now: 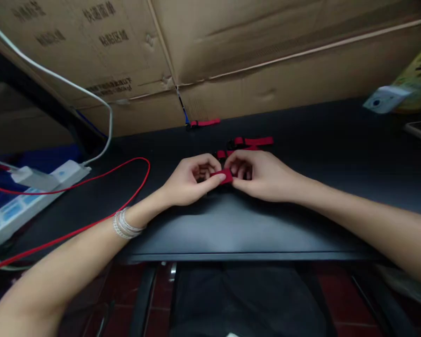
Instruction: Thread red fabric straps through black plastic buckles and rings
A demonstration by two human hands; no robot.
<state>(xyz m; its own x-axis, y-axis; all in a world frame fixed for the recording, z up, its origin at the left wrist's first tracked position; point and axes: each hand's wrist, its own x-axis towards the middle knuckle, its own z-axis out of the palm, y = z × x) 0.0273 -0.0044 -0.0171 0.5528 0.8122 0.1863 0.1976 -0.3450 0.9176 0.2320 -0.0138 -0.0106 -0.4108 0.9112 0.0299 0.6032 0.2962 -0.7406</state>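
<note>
Between my two hands, low over the dark table, is a small piece of red strap (226, 176). My left hand (195, 180) pinches it with the thumb on top. From the other side my right hand (257, 175) grips its right end between thumb and fingers. Just behind the hands lies a red strap with a black buckle (254, 141). Part of another red strap (221, 154) shows behind my fingertips, mostly hidden by them. Farther back, by the cardboard, rests one more red strap (206, 122) with a dark end.
Cardboard (259, 56) stands along the table's back edge. At left lie a white power strip (68, 173) with a plugged-in adapter, a red cable (140, 187) and a white cable (108, 121). A small white device (386, 99) and a yellow package (419, 77) are at far right.
</note>
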